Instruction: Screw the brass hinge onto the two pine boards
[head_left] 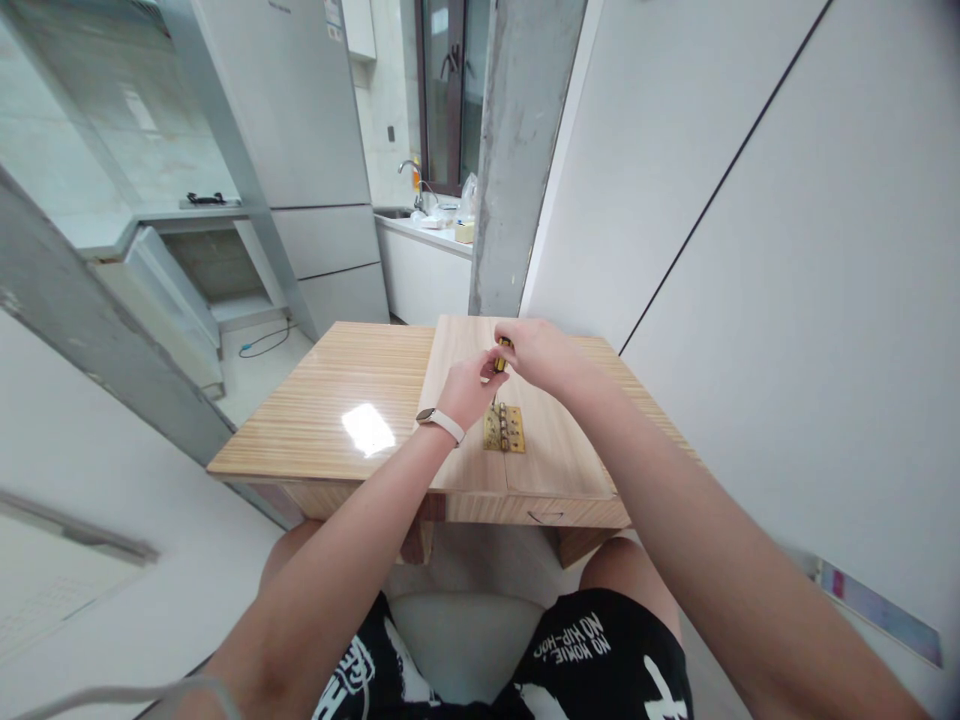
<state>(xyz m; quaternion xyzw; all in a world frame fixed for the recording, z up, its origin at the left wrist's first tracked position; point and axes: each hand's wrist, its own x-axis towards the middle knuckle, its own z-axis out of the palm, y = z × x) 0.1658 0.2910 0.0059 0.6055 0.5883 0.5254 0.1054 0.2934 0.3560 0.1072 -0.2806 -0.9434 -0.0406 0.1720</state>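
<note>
A brass hinge (pixel 504 428) with several holes lies flat across the seam between two pale wooden boards (pixel 469 460). Above its far end stands a screwdriver (pixel 500 358) with a yellow and black handle; a thin shaft seems to run down toward the hinge's left leaf. My right hand (pixel 536 352) is closed round the top of the handle. Fingers of my left hand (pixel 472 388) pinch the lower part of the same handle, and that wrist wears a white band. Whether the tip sits in a screw is too small to tell.
Under the boards is a glossy wood-grain table (pixel 300 425), with a drawer front (pixel 544 512) at its near edge. A white wall panel (pixel 750 300) rises close on the right. Beyond the table stand a grey fridge (pixel 300 130) and a sink counter (pixel 427 265).
</note>
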